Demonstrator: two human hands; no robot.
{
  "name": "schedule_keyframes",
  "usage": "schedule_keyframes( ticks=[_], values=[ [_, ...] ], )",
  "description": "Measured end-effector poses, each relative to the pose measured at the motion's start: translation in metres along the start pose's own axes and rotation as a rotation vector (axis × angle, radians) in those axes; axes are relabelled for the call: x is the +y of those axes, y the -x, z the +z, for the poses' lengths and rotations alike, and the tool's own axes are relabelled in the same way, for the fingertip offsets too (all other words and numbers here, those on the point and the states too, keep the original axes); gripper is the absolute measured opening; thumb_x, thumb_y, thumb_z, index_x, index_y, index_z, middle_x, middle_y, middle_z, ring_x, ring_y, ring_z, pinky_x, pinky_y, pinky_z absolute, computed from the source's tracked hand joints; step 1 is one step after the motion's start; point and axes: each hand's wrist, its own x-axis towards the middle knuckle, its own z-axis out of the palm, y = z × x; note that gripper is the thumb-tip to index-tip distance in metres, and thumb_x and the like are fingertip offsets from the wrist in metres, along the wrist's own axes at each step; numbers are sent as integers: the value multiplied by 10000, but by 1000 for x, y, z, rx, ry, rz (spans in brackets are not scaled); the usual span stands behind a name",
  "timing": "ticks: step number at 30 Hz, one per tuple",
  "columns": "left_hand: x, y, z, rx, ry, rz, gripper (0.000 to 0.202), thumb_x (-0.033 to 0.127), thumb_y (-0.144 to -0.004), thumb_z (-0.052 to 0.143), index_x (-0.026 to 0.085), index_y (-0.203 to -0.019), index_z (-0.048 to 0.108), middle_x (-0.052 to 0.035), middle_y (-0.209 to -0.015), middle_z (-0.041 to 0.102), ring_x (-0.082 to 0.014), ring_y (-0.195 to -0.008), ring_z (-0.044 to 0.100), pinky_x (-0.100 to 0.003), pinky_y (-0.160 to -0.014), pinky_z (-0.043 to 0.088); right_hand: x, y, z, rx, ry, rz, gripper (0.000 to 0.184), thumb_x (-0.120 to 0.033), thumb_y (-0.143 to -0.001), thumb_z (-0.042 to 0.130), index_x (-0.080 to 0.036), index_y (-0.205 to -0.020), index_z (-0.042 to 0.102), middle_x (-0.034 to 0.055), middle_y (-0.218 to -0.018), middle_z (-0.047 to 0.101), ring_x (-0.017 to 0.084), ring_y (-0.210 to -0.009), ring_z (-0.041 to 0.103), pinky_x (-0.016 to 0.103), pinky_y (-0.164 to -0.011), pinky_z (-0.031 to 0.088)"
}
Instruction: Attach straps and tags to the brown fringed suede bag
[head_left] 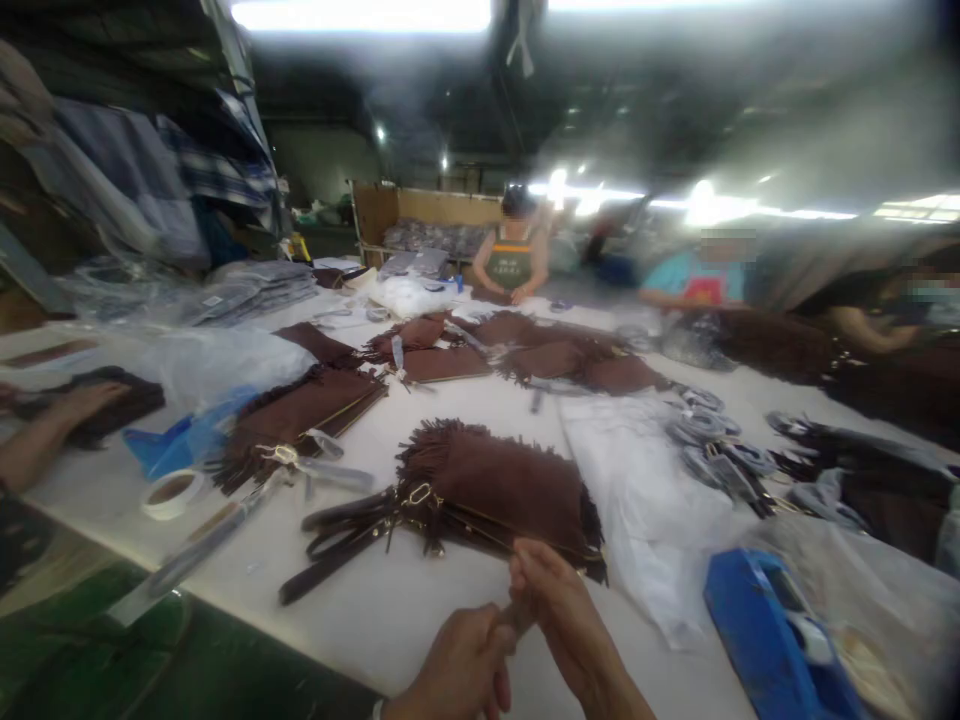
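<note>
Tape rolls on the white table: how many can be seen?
1. The tape roll lies flat near the table's left front edge, beside a blue plastic bag. Others may be hidden under the bags; the blue dispenser at right may hold one, unclear.

L hand (459, 668) + R hand (559, 612) together, fingers pinched.

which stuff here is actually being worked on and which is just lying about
In hand:
left hand and right hand, together on a small brown piece
brown fringed bag, its edge at the right hand

Lying about:
tape roll
blue tape dispenser
clear plastic bags
other brown bags
</note>
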Motion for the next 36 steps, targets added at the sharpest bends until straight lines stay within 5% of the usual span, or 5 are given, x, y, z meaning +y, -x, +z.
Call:
schedule_keyframes(
  ticks=[9,15,22,28,36],
  values=[
    [-23,18,-29,-90,-83,107,253,381,-839,500,158,-811,617,-39,-762,663,-164,-682,572,-243,-586,394,-7,-28,46,-34,411,-43,360,-473,-843,610,-178,-1037,542,-12,-699,601,37,-421,285,186,-397,165],
    [2,6,-88,112,534,198,574,519,-822,576,188,-1271,439,-125,-1189,565,-193,-819,636,-301,-662,483,-8,-31,71,-198,576,50,328,-470,-894,533,-184,-1052,515,-12,-713,595,28,-407,272,193,-385,128],
    [20,4,-123,179,511,290,224,361,-855,564,142,-810,548,-11,-603,611,-90,-450,494,-197,-446,357,11,-45,95,-267,763,68,346,-510,-886,501,-186,-1004,522,-46,-628,537,46,-418,293,185,-397,183],
    [7,10,-129,266,443,231,229,335,-861,510,165,-709,531,38,-546,535,-65,-376,431,-173,-377,274,21,-50,102,-248,1093,-148,299,-467,-905,467,-193,-963,573,-4,-680,613,132,-611,532,236,-581,386],
    [2,0,-149,308,288,243,334,404,-925,418,176,-699,511,21,-586,543,-99,-441,481,-205,-428,323,27,-65,98,-224,1136,-157,310,-466,-871,509,-190,-760,596,-20,-622,586,120,-573,497,222,-562,371]
  ],
)
